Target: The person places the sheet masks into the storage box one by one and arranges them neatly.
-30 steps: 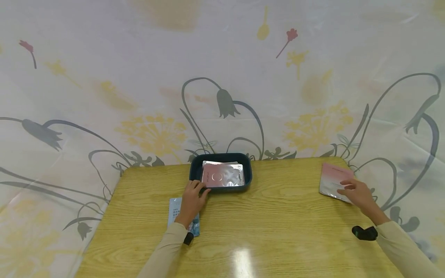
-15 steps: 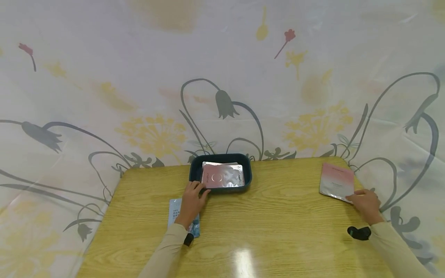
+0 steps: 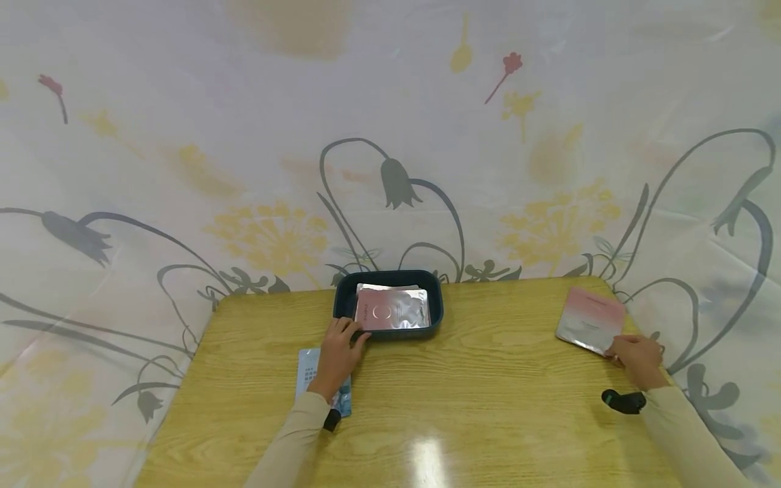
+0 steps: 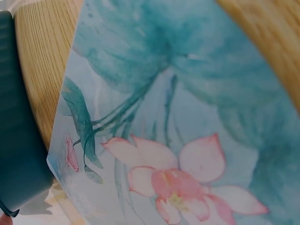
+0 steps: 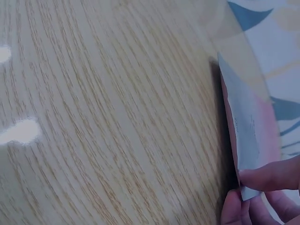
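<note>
At the back middle of the table stands a dark teal plastic basket [image 3: 434,328] with several pink-and-silver sheet mask packets [image 3: 390,309] inside. My left hand [image 3: 337,356] holds the basket's rim at its front left corner; only a fingertip shows in the left wrist view. My right hand [image 3: 638,359] pinches the near right corner of another pink-and-silver sheet mask packet [image 3: 588,318]. In the right wrist view the thumb [image 5: 267,177] lies on top of this packet [image 5: 251,126], fingers underneath, and its near edge is lifted off the table.
A blue packet [image 3: 306,369] with a lotus print lies under my left forearm, partly hidden. The wooden table [image 3: 476,393] ends at a flower-patterned cloth backdrop [image 3: 390,102]. Each wrist bears a small black camera.
My right hand has come down onto the packet's near right corner and taken hold of it, and the packet has tilted and shifted slightly. My left hand stays at the basket.
</note>
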{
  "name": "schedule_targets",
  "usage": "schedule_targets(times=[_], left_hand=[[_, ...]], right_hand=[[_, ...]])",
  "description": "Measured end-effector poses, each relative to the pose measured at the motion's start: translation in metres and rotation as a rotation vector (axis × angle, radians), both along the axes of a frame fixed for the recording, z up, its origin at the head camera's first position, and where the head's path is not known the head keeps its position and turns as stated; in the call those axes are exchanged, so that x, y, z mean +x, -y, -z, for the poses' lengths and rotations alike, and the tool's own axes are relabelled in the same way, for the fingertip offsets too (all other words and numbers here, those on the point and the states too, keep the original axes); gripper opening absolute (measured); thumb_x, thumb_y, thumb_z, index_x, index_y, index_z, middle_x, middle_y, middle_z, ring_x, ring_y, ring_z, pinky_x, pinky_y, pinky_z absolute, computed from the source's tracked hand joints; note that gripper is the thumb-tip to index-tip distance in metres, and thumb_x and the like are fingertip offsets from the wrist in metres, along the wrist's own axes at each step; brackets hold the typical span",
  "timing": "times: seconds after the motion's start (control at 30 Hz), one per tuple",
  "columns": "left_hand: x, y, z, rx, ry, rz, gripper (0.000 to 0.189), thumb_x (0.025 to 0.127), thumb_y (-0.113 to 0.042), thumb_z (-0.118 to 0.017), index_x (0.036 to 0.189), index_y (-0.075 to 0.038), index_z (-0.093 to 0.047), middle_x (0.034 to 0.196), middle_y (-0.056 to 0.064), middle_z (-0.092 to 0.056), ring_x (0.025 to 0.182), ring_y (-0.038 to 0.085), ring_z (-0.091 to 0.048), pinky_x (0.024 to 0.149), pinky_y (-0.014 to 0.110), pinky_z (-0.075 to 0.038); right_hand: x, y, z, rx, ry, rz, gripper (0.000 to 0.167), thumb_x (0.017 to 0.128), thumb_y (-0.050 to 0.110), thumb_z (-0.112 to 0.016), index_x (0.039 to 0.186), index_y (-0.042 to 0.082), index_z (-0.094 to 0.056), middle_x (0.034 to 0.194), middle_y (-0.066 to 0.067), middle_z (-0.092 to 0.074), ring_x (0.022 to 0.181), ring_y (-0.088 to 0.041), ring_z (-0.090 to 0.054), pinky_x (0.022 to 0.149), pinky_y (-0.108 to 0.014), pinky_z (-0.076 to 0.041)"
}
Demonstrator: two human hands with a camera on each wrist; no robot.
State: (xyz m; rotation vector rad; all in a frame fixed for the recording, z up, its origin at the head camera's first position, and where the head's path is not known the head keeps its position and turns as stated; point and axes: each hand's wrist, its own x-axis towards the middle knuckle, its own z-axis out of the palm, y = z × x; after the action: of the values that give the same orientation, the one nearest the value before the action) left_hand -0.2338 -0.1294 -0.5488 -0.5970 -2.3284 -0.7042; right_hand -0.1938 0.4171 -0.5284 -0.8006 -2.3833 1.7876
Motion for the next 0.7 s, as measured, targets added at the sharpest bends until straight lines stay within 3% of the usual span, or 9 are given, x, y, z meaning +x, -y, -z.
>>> schedule_targets(times=[0.1,0.2,0.3,0.47,0.7], left_hand=[[-0.0005,-0.0008,-0.0009,0.004,-0.007,0.010,0.017,0.080,-0.013,-0.077,0.088,-0.002,-0.068,0.087,0.007,-0.055,0.079,0.024,-0.049,0.071,0.038,-0.047],[-0.0006,-0.0011,-0.0006,0.002,-0.021,0.008,0.017,0.078,-0.013,-0.078,0.087,-0.002,-0.068,0.086,0.007,-0.055,0.078,0.024,-0.048,0.070,0.038,-0.047],[-0.0004,-0.0011,0.0002,-0.002,-0.026,-0.004,0.018,0.077,-0.013,-0.079,0.086,-0.003,-0.068,0.086,0.006,-0.055,0.078,0.023,-0.048,0.070,0.037,-0.047],[0.0003,-0.0011,0.0001,-0.002,-0.019,-0.004,0.017,0.078,-0.014,-0.078,0.086,-0.002,-0.068,0.086,0.007,-0.055,0.078,0.023,-0.049,0.071,0.038,-0.048],[0.0000,-0.0003,-0.0004,0.001,-0.019,0.003,0.016,0.080,-0.013,-0.077,0.087,-0.002,-0.069,0.087,0.008,-0.056,0.079,0.024,-0.049,0.071,0.038,-0.048]], right_hand=[[0.0014,-0.0011,0.0026,-0.087,-0.009,0.017,0.011,0.076,-0.010,-0.056,0.087,-0.007,-0.057,0.062,-0.002,-0.051,0.052,-0.008,-0.053,0.052,-0.025,-0.051],[0.0006,-0.0005,0.0053,-0.191,-0.022,0.091,0.027,0.079,-0.010,-0.055,0.104,-0.009,-0.046,0.072,-0.006,-0.051,0.057,-0.009,-0.060,0.058,-0.027,-0.055],[-0.0003,0.0011,0.0060,-0.255,-0.037,0.135,0.031,0.079,-0.011,-0.051,0.109,-0.011,-0.041,0.073,-0.009,-0.051,0.058,-0.010,-0.062,0.062,-0.029,-0.056],[0.0015,0.0038,0.0040,-0.229,-0.032,0.150,0.038,0.080,-0.010,-0.044,0.118,-0.017,-0.039,0.071,-0.008,-0.052,0.056,-0.010,-0.062,0.061,-0.030,-0.056],[0.0037,0.0041,0.0005,-0.203,-0.018,0.164,0.042,0.079,-0.009,-0.046,0.121,-0.009,-0.044,0.063,-0.002,-0.055,0.053,-0.011,-0.061,0.056,-0.029,-0.056]])
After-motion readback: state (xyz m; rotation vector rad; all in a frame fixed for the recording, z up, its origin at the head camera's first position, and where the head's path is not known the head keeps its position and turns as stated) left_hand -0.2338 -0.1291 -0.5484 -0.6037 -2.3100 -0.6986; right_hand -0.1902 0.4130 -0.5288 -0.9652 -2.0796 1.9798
